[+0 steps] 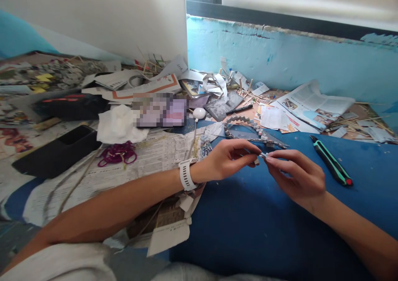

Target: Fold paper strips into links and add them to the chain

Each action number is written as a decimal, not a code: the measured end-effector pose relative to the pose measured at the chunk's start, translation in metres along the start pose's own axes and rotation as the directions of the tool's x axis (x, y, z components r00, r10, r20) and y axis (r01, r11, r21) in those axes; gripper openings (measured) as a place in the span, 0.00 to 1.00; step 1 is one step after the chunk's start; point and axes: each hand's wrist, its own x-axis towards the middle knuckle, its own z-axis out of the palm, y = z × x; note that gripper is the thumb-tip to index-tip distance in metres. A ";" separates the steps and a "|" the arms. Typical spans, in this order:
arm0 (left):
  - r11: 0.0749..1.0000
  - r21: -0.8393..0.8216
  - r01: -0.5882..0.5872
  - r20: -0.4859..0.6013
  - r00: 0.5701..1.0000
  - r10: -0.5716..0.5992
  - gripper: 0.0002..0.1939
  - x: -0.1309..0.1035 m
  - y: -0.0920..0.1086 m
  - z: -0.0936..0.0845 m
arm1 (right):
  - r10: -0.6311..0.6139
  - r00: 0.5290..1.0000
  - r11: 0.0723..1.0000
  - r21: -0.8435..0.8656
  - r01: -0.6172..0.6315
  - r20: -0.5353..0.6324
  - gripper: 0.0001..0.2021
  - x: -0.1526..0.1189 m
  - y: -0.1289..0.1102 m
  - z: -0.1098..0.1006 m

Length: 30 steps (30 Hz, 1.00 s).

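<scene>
My left hand (231, 158), with a white watch strap on its wrist, pinches one side of a small folded paper piece (263, 155). The fingertips of my right hand (297, 175) close on the other side of the same piece. Both hands are held over the blue table surface (242, 223). Just behind them lies a chain of interlocked folded paper links (244, 121), partly curved into a loop. A green and black utility knife (332, 160) rests to the right of my right hand.
Newspaper (149, 156) covers the table's left part, with purple cord (118, 154), white tissue (120, 124) and a black case (57, 151) on it. Paper scraps, thin sticks and a black pen (240, 109) lie along the blue wall (280, 59). A round white charger (199, 113) sits mid-table.
</scene>
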 end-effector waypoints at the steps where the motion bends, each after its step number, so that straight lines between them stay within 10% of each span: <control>1: 0.999 -0.024 0.022 0.009 1.000 -0.022 0.12 0.000 0.001 0.000 | -0.018 1.000 1.000 -0.005 0.018 -0.012 0.24 0.000 0.000 -0.001; 17: 0.880 -0.386 0.277 0.056 0.959 -0.277 0.11 0.000 0.013 0.007 | -0.004 0.992 1.000 0.030 0.008 -0.127 0.20 0.006 -0.014 0.002; 30: 0.882 -0.393 0.260 0.035 0.963 -0.268 0.14 0.001 0.009 0.009 | 0.095 0.983 0.992 0.099 -0.080 -0.160 0.22 0.004 -0.016 0.006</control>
